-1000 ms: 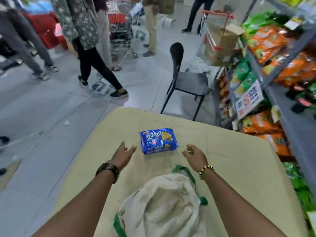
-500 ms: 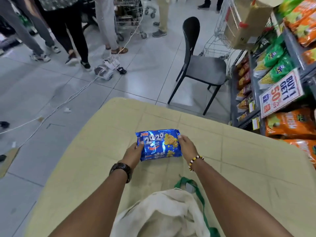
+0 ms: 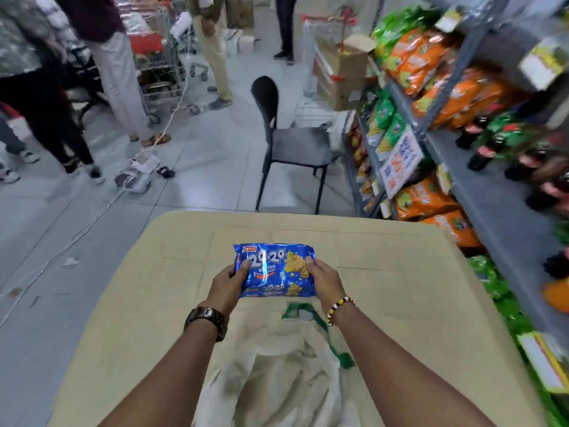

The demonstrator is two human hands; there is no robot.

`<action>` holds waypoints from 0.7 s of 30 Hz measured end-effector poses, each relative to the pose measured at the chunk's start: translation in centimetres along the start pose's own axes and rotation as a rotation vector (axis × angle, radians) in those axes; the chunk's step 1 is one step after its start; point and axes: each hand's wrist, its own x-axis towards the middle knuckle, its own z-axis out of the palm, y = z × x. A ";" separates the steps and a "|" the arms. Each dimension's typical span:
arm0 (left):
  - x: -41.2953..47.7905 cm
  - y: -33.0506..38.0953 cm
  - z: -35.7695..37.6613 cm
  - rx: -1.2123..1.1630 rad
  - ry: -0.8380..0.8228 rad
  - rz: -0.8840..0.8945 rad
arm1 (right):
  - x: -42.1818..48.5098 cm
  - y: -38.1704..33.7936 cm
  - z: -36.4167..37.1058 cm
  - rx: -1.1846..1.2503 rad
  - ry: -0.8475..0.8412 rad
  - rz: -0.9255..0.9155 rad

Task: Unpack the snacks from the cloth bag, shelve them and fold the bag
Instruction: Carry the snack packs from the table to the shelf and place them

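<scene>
A blue biscuit packet (image 3: 275,269) is held above the beige table (image 3: 400,288), face up toward me. My left hand (image 3: 229,283) grips its left edge and my right hand (image 3: 326,280) grips its right edge. Below my hands the white cloth bag (image 3: 277,380) with green handles lies crumpled at the near middle of the table, between my forearms. The grey shelves (image 3: 492,204) on the right hold orange and green snack bags and dark bottles.
A black chair (image 3: 289,143) stands just past the table's far edge. Beyond it are a carton in a trolley (image 3: 345,72), several standing people (image 3: 101,72) and a shopping cart (image 3: 160,66). A white cable (image 3: 92,217) runs across the tiled floor at left.
Both hands closed on the packet's two edges and lifted it off the table. My head view has tilted up and toward the shelves.
</scene>
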 end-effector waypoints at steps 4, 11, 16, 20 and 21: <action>-6.4 2.2 3.4 0.049 -0.188 0.051 | -8.9 -1.3 -5.3 0.046 0.164 -0.040; -19.0 4.4 11.6 0.148 -0.543 0.167 | -25.3 -0.7 -15.3 0.107 0.511 -0.106; -29.5 3.4 19.1 0.224 -0.766 0.198 | -36.8 4.1 -24.0 0.087 0.783 -0.104; -37.8 0.4 24.9 0.321 -0.913 0.203 | -48.3 7.4 -28.9 0.101 0.994 -0.102; -40.3 -0.7 26.2 0.354 -0.950 0.202 | -51.1 8.8 -30.1 0.109 1.039 -0.108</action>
